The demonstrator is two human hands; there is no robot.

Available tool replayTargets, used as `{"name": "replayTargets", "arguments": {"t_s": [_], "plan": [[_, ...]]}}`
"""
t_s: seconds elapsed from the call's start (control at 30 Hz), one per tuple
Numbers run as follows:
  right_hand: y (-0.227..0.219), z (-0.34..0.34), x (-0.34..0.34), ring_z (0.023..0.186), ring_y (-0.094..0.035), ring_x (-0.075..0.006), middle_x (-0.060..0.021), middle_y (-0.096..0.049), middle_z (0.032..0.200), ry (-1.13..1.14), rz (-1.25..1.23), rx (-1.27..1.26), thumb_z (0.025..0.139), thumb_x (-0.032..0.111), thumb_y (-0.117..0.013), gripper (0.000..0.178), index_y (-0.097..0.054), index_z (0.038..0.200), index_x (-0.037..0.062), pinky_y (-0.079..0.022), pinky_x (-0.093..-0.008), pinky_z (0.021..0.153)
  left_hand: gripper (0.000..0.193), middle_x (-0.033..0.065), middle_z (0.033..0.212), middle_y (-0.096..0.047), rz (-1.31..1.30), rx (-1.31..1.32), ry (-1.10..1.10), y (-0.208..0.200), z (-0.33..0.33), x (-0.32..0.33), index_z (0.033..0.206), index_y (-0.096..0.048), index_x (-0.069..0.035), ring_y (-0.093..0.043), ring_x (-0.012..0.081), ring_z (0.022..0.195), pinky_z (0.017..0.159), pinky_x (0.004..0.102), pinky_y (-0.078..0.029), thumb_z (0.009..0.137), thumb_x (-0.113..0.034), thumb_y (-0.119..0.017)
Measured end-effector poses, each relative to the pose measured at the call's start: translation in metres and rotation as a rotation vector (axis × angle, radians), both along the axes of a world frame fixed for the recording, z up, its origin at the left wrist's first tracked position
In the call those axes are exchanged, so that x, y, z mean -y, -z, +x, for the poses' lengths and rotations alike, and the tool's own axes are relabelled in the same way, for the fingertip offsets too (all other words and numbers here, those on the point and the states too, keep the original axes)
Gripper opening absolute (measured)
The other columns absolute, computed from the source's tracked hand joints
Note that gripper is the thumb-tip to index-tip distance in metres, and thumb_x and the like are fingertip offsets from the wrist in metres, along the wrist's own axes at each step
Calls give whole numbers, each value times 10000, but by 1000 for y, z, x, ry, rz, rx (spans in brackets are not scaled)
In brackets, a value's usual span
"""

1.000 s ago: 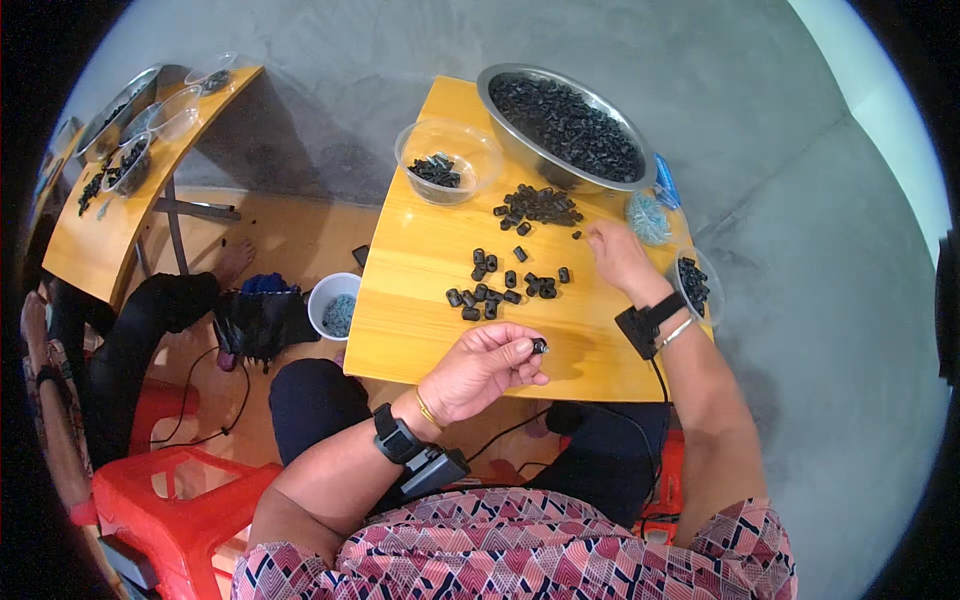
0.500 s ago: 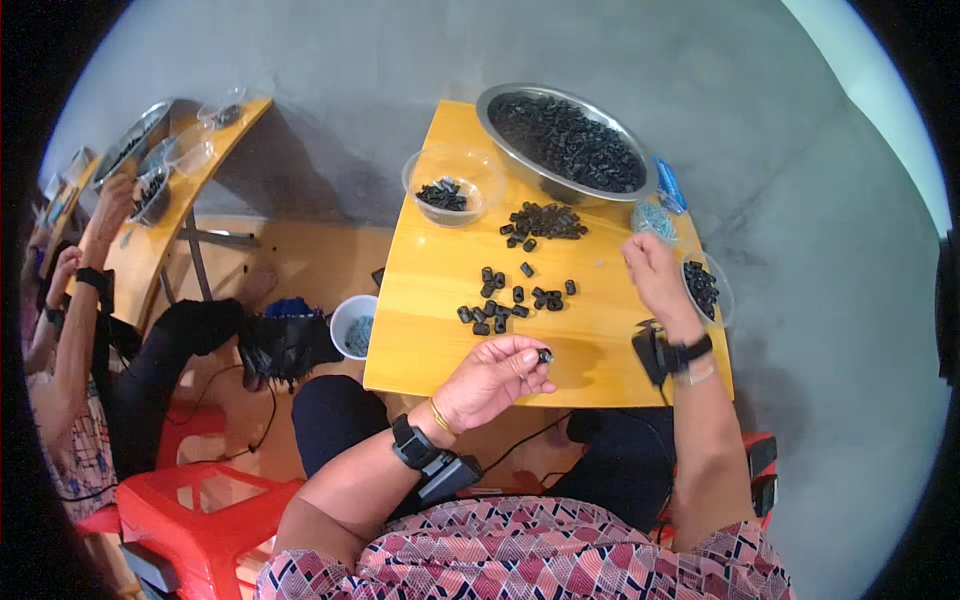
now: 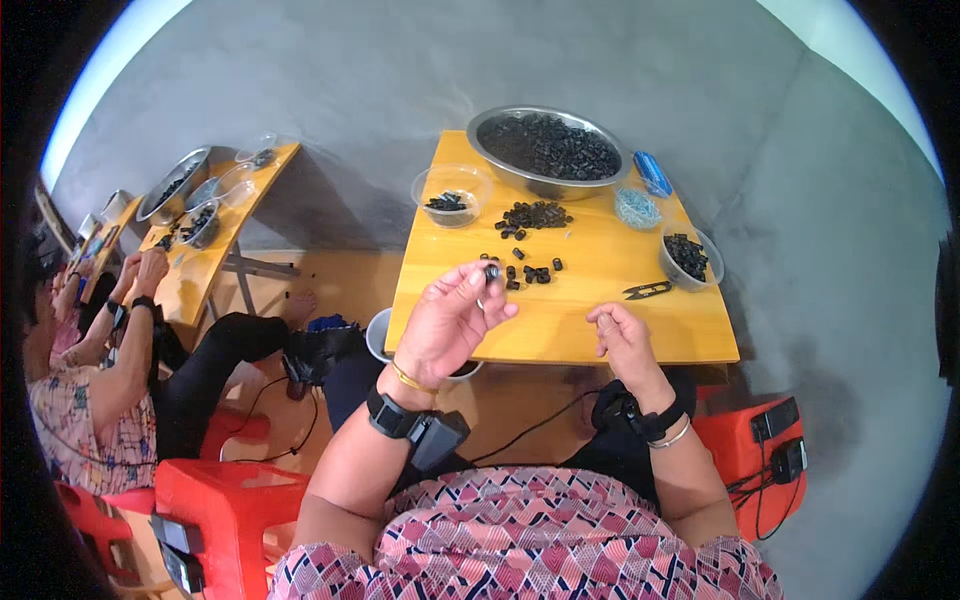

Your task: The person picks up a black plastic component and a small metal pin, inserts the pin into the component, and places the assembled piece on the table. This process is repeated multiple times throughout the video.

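My left hand [image 3: 440, 325] is raised above the near left part of the yellow table, thumb and fingers closed on a small black barrel-shaped plastic piece [image 3: 491, 272]. Its end, with a pale spot, faces up. Lower and to the right, my right hand [image 3: 628, 345] hovers by the table's front edge, fingers curled together; anything pinched in them is too small to make out. Several loose black barrel pieces [image 3: 540, 275] lie beyond my left hand. Behind them is a heap of small black parts [image 3: 537, 214]. Black thread snips [image 3: 648, 290] lie to the right.
A large steel basin [image 3: 545, 185] of black parts stands at the back. Clear bowls hold black parts at left [image 3: 425, 185] and right [image 3: 717, 262]. A tub of pale blue wiry bits [image 3: 637, 208] and a blue packet [image 3: 652, 174] sit nearby. Another person [image 3: 110, 370] works at the left.
My right hand has come back from beside the pale blue bits toward the front edge, uncovering the snips. My left hand has lifted the black piece higher and leftward. The view has shifted.
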State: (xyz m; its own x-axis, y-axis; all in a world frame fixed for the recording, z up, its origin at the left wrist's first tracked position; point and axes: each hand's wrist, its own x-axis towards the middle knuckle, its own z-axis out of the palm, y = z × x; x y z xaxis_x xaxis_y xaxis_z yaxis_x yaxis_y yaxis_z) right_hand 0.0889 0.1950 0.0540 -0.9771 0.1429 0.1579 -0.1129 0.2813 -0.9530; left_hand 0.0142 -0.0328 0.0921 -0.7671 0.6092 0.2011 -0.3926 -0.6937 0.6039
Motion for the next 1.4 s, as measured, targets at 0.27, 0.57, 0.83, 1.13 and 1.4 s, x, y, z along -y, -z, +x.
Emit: {"name": "replayTargets", "arguments": {"t_s": [0.27,0.57,0.83,1.13,1.4], "plan": [[-42,41,34,536,-419,-60,-14,-466,647,-146,133,-121,858,108,-453,116,-511,896,15,-368,-208,478,151,40,785,-560,-85,76,128,11,50,3,958,-561,-53,-543,130,690,757,346,-486,836,-125,-506],[-49,54,36,520,-381,-25,32,-435,637,-170,-78,-188,867,99,-454,85,-497,888,30,-317,-161,448,134,35,803,-570,57,214,187,29,69,-10,930,-554,-55,-547,139,741,824,352,-455,844,-137,-491],[-49,59,39,530,-402,-47,11,-442,641,-239,-100,-168,874,75,-415,117,-491,927,3,-345,-173,479,128,43,831,-563,36,164,143,25,74,-15,931,-547,-53,-541,143,766,839,363,-445,843,-127,-491],[-58,58,45,585,-464,-66,-18,-485,686,-355,-305,-171,850,53,-462,91,-440,932,20,-402,-189,534,152,64,815,-578,-30,19,167,21,74,-13,968,-540,-38,-569,152,722,788,359,-476,845,-108,-485],[-52,56,52,585,-476,-69,-18,-491,692,-404,-354,-145,847,37,-463,76,-437,917,19,-419,-191,520,150,69,811,-589,-92,-55,98,21,76,-13,961,-544,-17,-585,164,767,741,324,-497,845,-94,-486]]}}
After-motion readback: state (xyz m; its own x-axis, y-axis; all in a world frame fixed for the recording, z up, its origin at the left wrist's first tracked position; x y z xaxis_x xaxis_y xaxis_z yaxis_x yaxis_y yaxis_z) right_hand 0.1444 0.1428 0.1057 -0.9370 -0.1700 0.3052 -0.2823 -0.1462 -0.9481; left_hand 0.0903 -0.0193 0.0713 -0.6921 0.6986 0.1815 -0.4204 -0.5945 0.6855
